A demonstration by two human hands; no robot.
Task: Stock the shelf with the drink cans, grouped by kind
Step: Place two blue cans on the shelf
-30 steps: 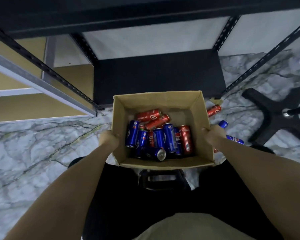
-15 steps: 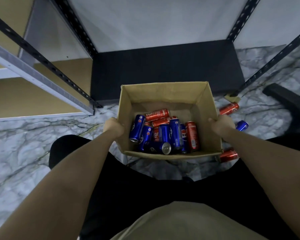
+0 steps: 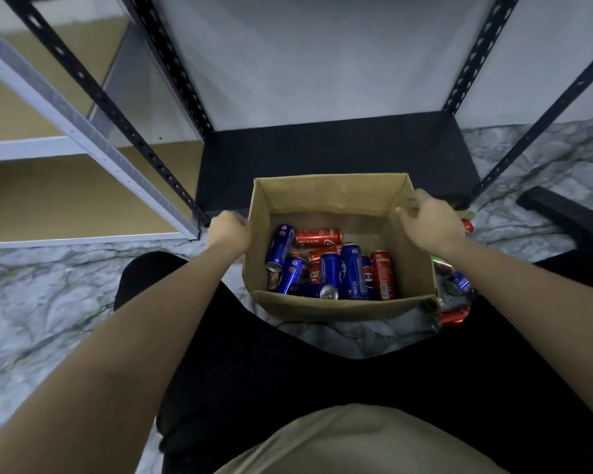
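Grey-white veined marble floor (image 3: pixel 48 319) is carrying an open brown cardboard box (image 3: pixel 326 196), sitting just in front of the black bottom shelf board (image 3: pixel 336 155) of the black metal rack. Loose red can (image 3: pixel 454 317) and blue can (image 3: pixel 457 282) are lying on the floor right of the box; black chair base (image 3: pixel 562 213) is resting farther right.

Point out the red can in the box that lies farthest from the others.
The red can marked RECYCLE ME, lying crosswise nearest the box's back wall; the other reds sit among the blue cans.
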